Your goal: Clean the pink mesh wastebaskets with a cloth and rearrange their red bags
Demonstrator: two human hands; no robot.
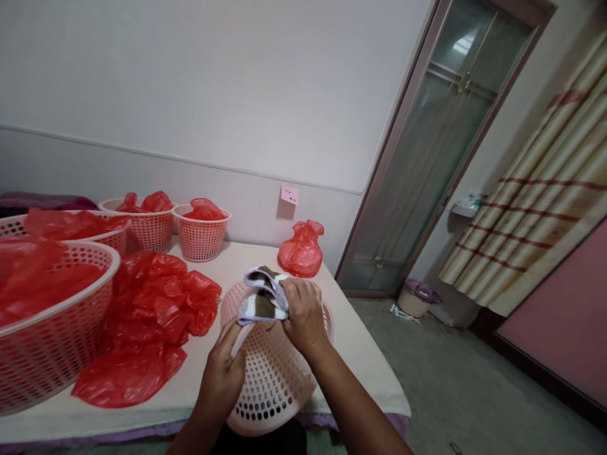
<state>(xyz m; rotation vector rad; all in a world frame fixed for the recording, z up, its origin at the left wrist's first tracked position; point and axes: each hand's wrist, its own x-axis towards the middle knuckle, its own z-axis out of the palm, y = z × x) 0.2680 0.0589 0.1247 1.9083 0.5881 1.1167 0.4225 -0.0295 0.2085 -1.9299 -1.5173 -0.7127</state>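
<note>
A pale pink plastic basket (265,376) with a perforated wall is tilted in front of me at the table's edge. My left hand (222,363) grips its rim, fingers curled over it. My right hand (305,314) is closed on a folded cloth (262,297), brown and white with lavender edging. The cloth lies against the rim near my left fingertips; whether those fingers also touch it I cannot tell. Part of the basket's far side is hidden by the cloth and my right hand.
Crumpled red plastic bags (152,303) lie left of the basket. Further left stand several pink baskets (202,240) with red bags in them. A tied red bag (301,249) sits at the table's (348,341) far corner. A trash bin (413,300) stands on the floor.
</note>
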